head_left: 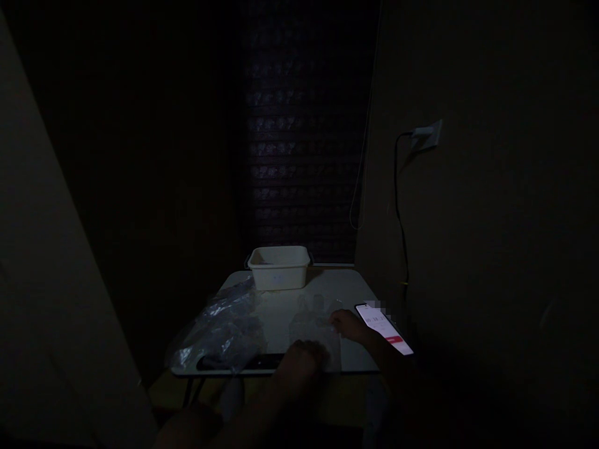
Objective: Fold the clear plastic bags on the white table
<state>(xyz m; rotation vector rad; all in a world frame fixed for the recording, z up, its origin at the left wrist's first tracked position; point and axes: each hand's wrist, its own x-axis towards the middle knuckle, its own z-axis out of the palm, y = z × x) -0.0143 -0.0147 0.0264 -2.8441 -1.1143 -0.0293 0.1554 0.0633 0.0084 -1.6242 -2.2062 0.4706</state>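
Observation:
The scene is very dark. A small clear plastic bag (306, 327) lies on the white table, faint against its surface. My right hand (349, 325) has its fingers pinched at the bag's upper right edge. Lower down, my left hand (303, 360) is over the near part of the same bag, its fingers curled and blurred; its fingertips are hard to make out. To the left spreads a heap of crumpled clear plastic (229, 330). A phone (384, 329) with a lit screen lies beside my right forearm.
A white plastic bin (279, 275) with side handles stands at the back of the folding table (337, 284). Near the front edge is a dark handle slot (266, 361). A plug and black cable (397, 187) hang on the right wall, and a dark blind (299, 143) covers the back.

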